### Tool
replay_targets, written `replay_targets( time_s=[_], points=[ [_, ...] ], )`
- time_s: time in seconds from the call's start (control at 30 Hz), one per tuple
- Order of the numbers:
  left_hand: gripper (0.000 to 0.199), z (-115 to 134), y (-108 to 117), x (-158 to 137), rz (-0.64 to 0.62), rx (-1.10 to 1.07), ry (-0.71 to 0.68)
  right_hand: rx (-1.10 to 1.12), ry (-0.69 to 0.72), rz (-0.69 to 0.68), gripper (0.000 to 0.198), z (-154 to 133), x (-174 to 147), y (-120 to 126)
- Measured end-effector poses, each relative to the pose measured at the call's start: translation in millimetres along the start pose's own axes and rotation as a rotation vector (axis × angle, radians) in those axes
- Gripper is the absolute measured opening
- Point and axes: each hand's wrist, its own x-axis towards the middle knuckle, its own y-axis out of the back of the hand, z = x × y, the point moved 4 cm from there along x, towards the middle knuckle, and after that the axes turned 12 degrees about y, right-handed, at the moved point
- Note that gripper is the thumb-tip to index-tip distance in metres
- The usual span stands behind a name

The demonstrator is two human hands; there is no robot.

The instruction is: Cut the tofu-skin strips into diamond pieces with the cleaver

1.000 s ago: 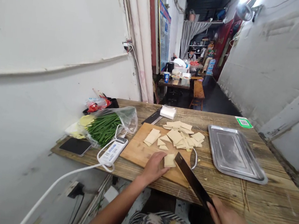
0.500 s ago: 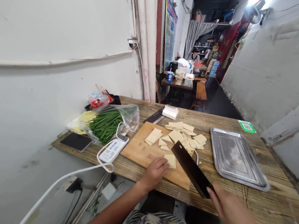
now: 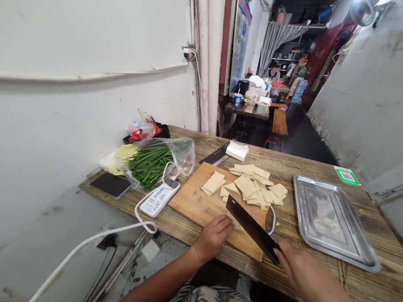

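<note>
My right hand (image 3: pixel 292 262) grips the handle end of a dark, broad-bladed cleaver (image 3: pixel 251 227), whose blade slants up and left across the wooden cutting board (image 3: pixel 191 199). Curled at the board's front edge, my left hand (image 3: pixel 214 237) has its fingertips pressed on a pale tofu sheet (image 3: pixel 234 221). Only a sliver of that sheet shows; the blade and my fingers cover the rest. Cut tofu pieces (image 3: pixel 260 188) lie in a loose pile beyond the blade, partly off the board. A small stack of tofu strips (image 3: pixel 214 183) rests apart, further left.
Right of the board is a metal tray (image 3: pixel 334 222). On the left are a bag of green chives (image 3: pixel 152 162), a white power strip (image 3: pixel 160 198) with its cable, and a phone (image 3: pixel 110 185). A second knife (image 3: pixel 215 153) lies behind, beside white tissues (image 3: pixel 236 151). Another person sits far back.
The cleaver has come down and left over the tofu sheet by my left fingers, hiding most of it. The whole view has shifted slightly, so things appear further right.
</note>
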Motion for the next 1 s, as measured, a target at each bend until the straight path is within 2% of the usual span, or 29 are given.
replay_targets(
  time_s=[0.3, 0.67, 1.0],
  points=[
    [0.025, 2.5, 2.9, 1.3, 0.001, -0.005, 0.017, -0.044, 0.045, 0.003, 0.023, 1.6, 5.7, 12.0],
    [0.024, 8.0, 11.0, 6.7, 0.009, -0.038, 0.011, -0.177, 0.216, 0.263, 0.024, 12.6, 2.3, 7.3],
    [0.021, 7.4, 9.5, 7.0, -0.003, -0.053, 0.031, -0.164, 0.233, 0.258, 0.023, 12.9, 2.4, 8.6]
  ],
)
